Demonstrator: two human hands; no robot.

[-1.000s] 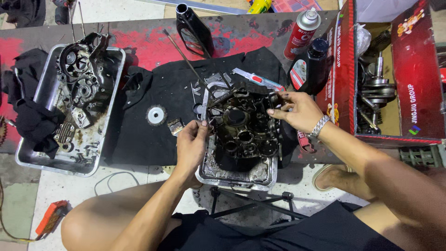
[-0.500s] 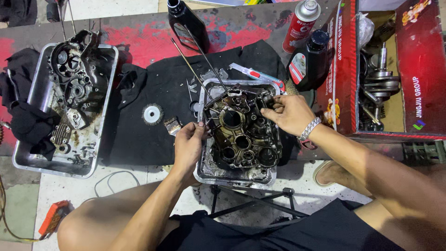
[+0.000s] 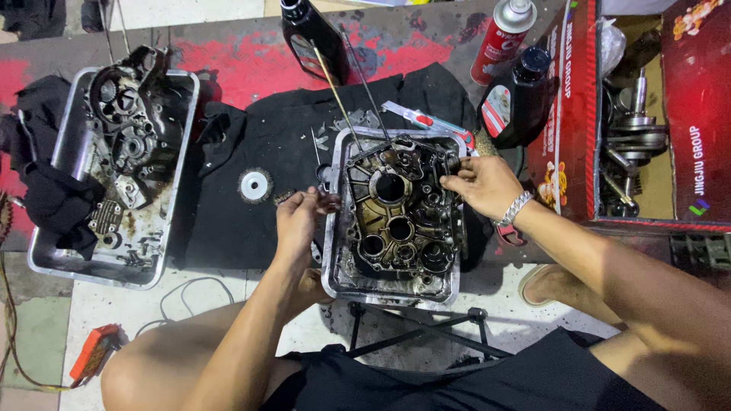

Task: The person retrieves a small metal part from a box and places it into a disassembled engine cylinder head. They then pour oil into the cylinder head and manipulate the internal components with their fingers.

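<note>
The left hand (image 3: 298, 221) rests at the left rim of a metal tray (image 3: 332, 251), fingers curled loosely and their tips touching the rim near its upper left corner; I cannot tell whether they pinch anything small. The right hand (image 3: 485, 185) reaches in from the right, fingers bent and closed on the upper right edge of the engine case (image 3: 400, 217), with a metal watch band on its wrist. The case lies flat in the tray, open side up, dark and oily, showing one large round bore near the top and three smaller ones below. The tray sits on a black frame stand (image 3: 415, 335), just in front of the person's knees.

Two thin rods (image 3: 335, 95) slant up from the tray's top edge toward a black oil bottle (image 3: 308, 34). A black cloth (image 3: 251, 190) spreads under and to the left of the tray; on it, just left of the left hand, lies a round silver gear (image 3: 255, 185). A red-handled tool (image 3: 426, 122) lies above the tray on the cloth.

Farther left stands a second tray (image 3: 57, 262) holding another engine half (image 3: 129, 129) and loose small parts, with a black rag (image 3: 46, 190) draped over its left side. To the right of the case are a second black bottle (image 3: 518, 95), a red spray can (image 3: 506, 38), and a red cardboard box (image 3: 571, 114) with a crankshaft (image 3: 636, 129) inside. An orange tool (image 3: 93, 352) lies on the floor at lower left.
</note>
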